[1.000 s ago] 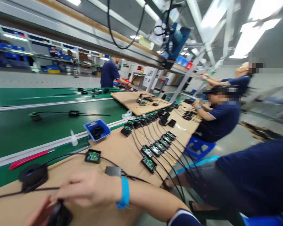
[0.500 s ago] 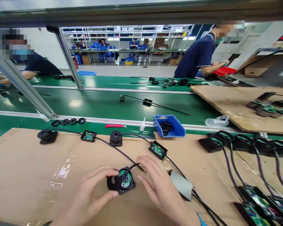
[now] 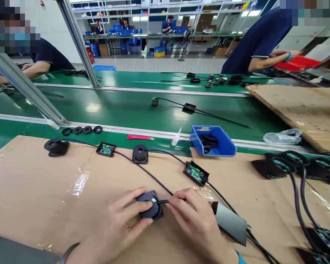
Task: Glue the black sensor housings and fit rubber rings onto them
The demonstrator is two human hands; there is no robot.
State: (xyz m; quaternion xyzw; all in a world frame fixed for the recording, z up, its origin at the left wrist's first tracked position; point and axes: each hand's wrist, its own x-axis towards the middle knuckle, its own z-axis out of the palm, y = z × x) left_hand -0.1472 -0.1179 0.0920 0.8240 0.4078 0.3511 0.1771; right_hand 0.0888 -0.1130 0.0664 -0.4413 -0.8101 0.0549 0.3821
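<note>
On the cardboard in front of me sits a black round housing with a square flange [image 3: 154, 193]. A black ring cover [image 3: 145, 198] lies over its top, so the green board inside is covered. My left hand [image 3: 123, 218] grips the cover and housing at the side, the index finger pressing on top. Between the fingertips of my right hand [image 3: 194, 214] is the black cable [image 3: 162, 201] that leaves the housing. A grey metal case [image 3: 232, 222] lies beside my right hand, with black cables at its far end.
Beyond my hands are two black housings [image 3: 140, 154], wired to open boxes with circuit boards [image 3: 196, 173]. A blue bin [image 3: 213, 150], a red utility knife [image 3: 139, 137], a glue bottle [image 3: 176, 137] and several black rings [image 3: 87, 129] line the back edge. Wired housings [image 3: 275, 167] stand at right. Two co-workers sit across.
The ring cover, tilted at the housing's left side before, now lies on top of it. My right hand has closed on the cable. The camera view has shifted down.
</note>
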